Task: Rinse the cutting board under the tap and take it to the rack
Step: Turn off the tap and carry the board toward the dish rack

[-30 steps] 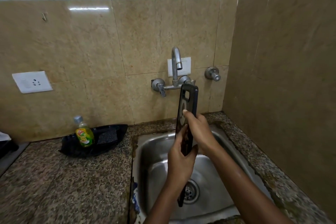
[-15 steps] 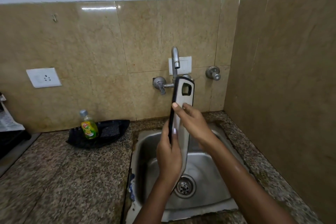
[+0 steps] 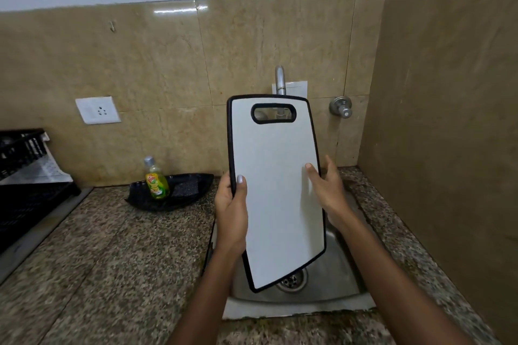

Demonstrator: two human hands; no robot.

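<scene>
Best to carry the cutting board upright over the sink so it drips there before swinging toward the rack. Left hand fingers curl round its left edge; right hand fingers clasp the right edge. The board stands between both hands, below the tap.

One head cam, worn, wide-angle, looking fwd & down over the sink toward the tiled back wall. It's sitting close in: forearms entering from the bottom edge, rack clipping the left edge.
</scene>
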